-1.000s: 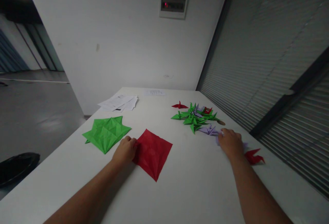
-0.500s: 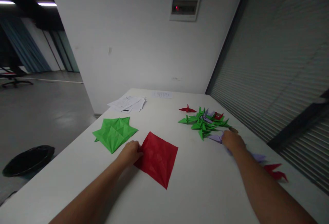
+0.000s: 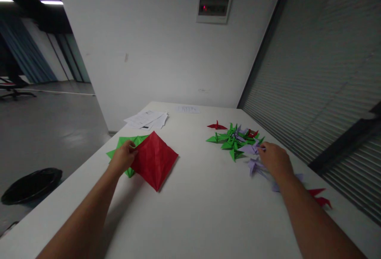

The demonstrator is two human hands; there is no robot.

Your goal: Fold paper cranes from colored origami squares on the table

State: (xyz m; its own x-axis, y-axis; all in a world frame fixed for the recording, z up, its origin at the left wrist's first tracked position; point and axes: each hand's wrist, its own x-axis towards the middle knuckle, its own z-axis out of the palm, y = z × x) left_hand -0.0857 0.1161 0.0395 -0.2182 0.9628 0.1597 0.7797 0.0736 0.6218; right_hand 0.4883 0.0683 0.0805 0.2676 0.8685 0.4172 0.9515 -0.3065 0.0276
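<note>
A creased red paper sheet (image 3: 156, 162) is pinched at its left corner by my left hand (image 3: 122, 156). The sheet is lifted and partly covers the green creased paper (image 3: 120, 144) lying behind it on the table. My right hand (image 3: 275, 160) grips a purple paper crane (image 3: 250, 148) at the near edge of the crane pile. Just below it lies another purple crane (image 3: 254, 166). The pile of mostly green paper cranes (image 3: 233, 142) sits beyond my right hand. My right forearm partly hides a red crane (image 3: 323, 201) and some purple paper (image 3: 275, 187).
White printed sheets (image 3: 147, 119) lie at the table's far left, with a single paper (image 3: 187, 109) by the wall. One red crane (image 3: 217, 125) rests behind the pile. A black-lined bin (image 3: 31, 185) stands left of the table (image 3: 205, 219). Blinds (image 3: 321, 72) border the right side.
My left hand has moved left and away from me, carrying the red sheet up over the green paper. My right hand has raised a purple crane, and another purple crane now shows below it.
</note>
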